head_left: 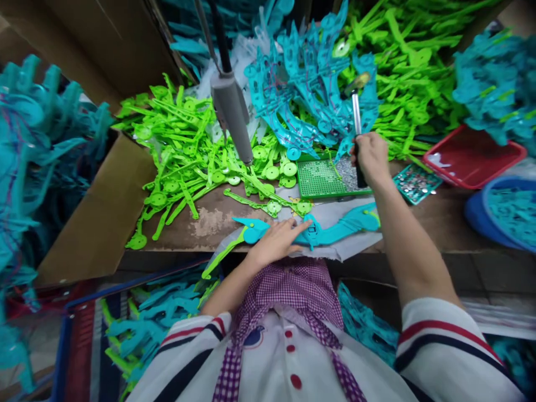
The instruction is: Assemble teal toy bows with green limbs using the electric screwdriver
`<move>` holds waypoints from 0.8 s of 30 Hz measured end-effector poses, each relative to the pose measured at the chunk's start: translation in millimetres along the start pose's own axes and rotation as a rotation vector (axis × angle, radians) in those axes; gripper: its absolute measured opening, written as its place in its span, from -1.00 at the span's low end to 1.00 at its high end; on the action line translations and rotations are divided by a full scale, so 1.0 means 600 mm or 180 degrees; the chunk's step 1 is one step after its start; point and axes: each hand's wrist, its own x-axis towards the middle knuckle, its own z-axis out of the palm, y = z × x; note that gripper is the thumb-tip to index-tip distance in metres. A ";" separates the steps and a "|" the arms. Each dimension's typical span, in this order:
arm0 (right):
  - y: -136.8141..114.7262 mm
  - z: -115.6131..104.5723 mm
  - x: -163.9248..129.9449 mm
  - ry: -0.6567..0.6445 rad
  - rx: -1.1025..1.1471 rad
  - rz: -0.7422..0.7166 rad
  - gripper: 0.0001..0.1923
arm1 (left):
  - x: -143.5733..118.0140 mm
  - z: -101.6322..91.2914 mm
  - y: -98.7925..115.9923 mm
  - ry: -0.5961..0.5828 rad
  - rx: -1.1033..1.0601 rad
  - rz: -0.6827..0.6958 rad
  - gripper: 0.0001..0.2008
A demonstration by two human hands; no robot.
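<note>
- Head view looks down on a brown table (439,218) crowded with plastic toy parts.
- Turquoise assembled piece (330,229) lies on a grey cloth at the near edge of the table, directly in front of the person; it is long, with a green strip running off its left end.
- Left hand (276,241) lies flat on that piece, fingers spread and pressing it down, index finger stretched toward its middle hub.
- Right hand (371,159) is beyond the piece, fist wrapped around the black handle of a silver-shafted tool (357,120) held upright over the green tray (318,178); that grip is pressed together on the handle.
- Green tray, just behind the piece, holds what look like small metal fasteners; a smaller teal tray (416,181) of them sits to its right.
- Grey hanging driver (232,114) dangles behind the piece to the left, untouched.
- Judging progress: one piece is under work, its halves apparently mated but fastening unfinished. Large heaps of loose green parts (188,145) and turquoise parts (310,84) behind it suggest much remains.
</note>
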 end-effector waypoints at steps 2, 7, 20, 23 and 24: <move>0.015 -0.037 -0.069 -0.0460 0.0867 -0.0005 -0.61 | -0.006 0.008 -0.001 -0.0218 0.0491 0.0128 -0.28; 0.107 -0.107 -0.321 -0.0500 0.1415 0.0526 -0.67 | -0.007 -0.001 -0.013 -0.0558 0.1078 0.0448 -0.41; 0.204 -0.106 -0.510 0.0100 -0.0560 0.1075 -0.49 | -0.007 0.000 -0.016 -0.1001 0.1058 0.0454 -0.39; 0.204 -0.109 -0.506 -0.0034 -0.0691 0.1109 -0.49 | -0.008 0.008 -0.015 -0.0807 0.1085 0.0376 -0.40; 0.201 -0.110 -0.506 0.0012 -0.0667 0.1144 -0.49 | -0.009 0.010 -0.016 -0.0767 0.1103 0.0372 -0.40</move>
